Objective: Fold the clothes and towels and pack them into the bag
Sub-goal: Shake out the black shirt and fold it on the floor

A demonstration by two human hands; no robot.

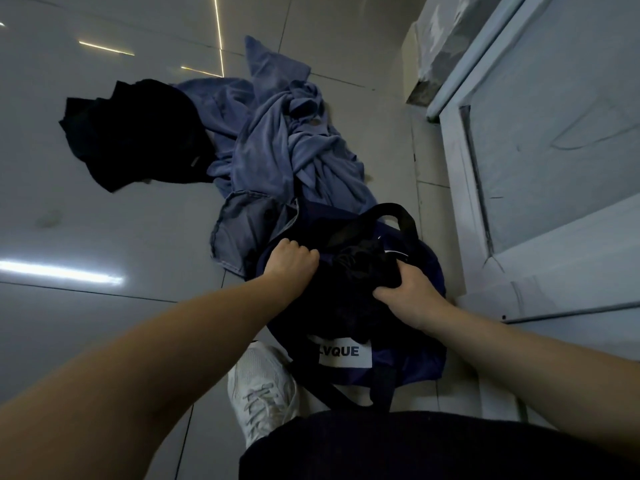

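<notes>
Under right hand (412,296), black garment (367,271)

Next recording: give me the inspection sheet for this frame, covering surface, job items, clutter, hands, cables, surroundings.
Surface: glossy grey tiled floor, light strips reflected.
Job's things: navy bag open, dark garment bunched in its mouth; blue clothes pile, denim piece and black garment unfolded on floor.
Clutter: nothing seen.
Hands: left hand grips the bag's rim; right hand grips the dark garment.
Cables: nothing seen.
Surroundings: white door at right; white sneaker beside the bag.
</notes>
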